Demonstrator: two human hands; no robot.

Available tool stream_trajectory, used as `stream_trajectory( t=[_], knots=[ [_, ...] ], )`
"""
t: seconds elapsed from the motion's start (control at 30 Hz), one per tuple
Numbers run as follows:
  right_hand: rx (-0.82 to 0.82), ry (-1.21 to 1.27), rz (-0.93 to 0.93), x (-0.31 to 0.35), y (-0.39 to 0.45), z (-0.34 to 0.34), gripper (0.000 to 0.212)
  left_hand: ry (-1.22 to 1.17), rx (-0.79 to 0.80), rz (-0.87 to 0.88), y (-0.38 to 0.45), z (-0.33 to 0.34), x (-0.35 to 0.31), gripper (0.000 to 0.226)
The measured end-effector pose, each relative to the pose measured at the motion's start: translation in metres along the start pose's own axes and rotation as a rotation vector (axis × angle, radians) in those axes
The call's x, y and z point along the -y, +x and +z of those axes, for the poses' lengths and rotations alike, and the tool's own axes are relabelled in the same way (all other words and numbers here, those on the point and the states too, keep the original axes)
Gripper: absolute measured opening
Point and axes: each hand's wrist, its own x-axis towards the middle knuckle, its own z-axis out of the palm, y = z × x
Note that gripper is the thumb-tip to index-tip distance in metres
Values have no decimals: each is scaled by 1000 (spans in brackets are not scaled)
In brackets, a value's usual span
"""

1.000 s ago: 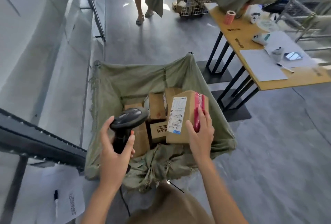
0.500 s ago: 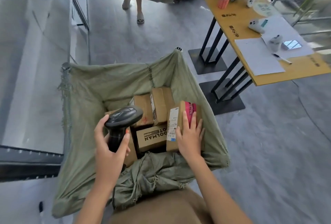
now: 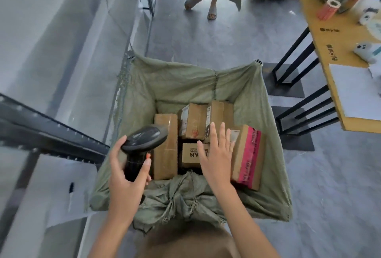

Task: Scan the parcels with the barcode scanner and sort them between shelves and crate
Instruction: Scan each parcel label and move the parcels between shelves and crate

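A green cloth-lined crate [image 3: 185, 84] of cardboard parcels [image 3: 246, 154] stood mid-frame on grey floor, a wooden table [image 3: 321, 37] at upper right. The left hand [image 3: 128, 177] gripped the barcode scanner [image 3: 142, 140]. The right hand [image 3: 215, 152] hovered flat above the parcels, fingers spread and holding nothing.

A square crate lined with olive-green woven sacking [image 3: 268, 97] stands on the grey floor [image 3: 329, 196]. Brown cardboard parcels [image 3: 166, 146] lie inside; a pink-taped one [image 3: 247, 154] leans by its right edge.

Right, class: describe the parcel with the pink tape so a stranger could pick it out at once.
Find the green fabric-lined crate on the floor. Among the cardboard boxes in it, look at the right side, beside the open right hand. The parcel with the pink tape alone carries a bright pink strip.
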Motion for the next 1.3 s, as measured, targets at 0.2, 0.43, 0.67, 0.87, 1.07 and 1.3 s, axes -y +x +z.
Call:
stream_trajectory(
  t=[0.2, 0.43, 0.67, 0.87, 1.07, 1.3],
  knots=[
    [108, 147, -279, 90, -22, 12, 63, -85, -245, 55, -44, -62, -21, 65],
    [237, 216, -628, 198, -132, 47, 64, -155, -617, 86, -147, -160, -28, 68],
    [467, 185, -833, 225, -281, 87, 64, -160, -914, 28, -270, -249, 7, 66],
    [640, 185, -954, 233, -383, 117, 60, -142, -1102, -34, -366, -296, 39, 66],
    [881, 155, -1251, 256, -464, 139, 67, -52, -1366, -93, -440, -328, 62, 63],
    [1084, 129, -1493, 296, -570, 153, 64, -8, -1706, -145, -527, -353, 85, 63]
  ],
)
